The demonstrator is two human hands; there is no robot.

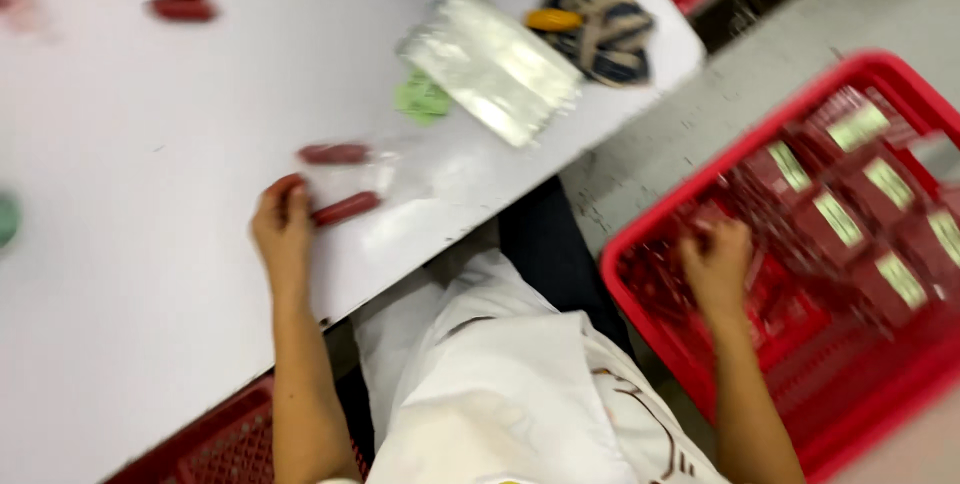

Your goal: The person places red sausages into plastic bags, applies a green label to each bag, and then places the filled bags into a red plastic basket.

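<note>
A white worktop (pixel 150 244) is filling the left of the view, its near edge running diagonally from lower left up to the right. Beside it on the floor, a large red basket (pixel 880 74) is sitting to the person's right, packed with dark red flat packets bearing pale labels. A second red crate (pixel 215 444) is showing under the worktop's near edge. Farther up the worktop a stack of clear plastic bags (pixel 492 66) is lying next to a striped cloth (pixel 598 19). The right hand (pixel 716 266) is reaching down into the basket with fingers curled among the packets; motion blur is hiding whether it is pinching one. The left hand (pixel 281 234) is resting on the worktop near its edge, fingertips curled against the end of a small red stick (pixel 346 209), whose long axis is pointing away to the right, slightly upward. Another red stick (pixel 335 154) is lying just beyond, apart from the hand. Open worktop is spreading to the left.
</note>
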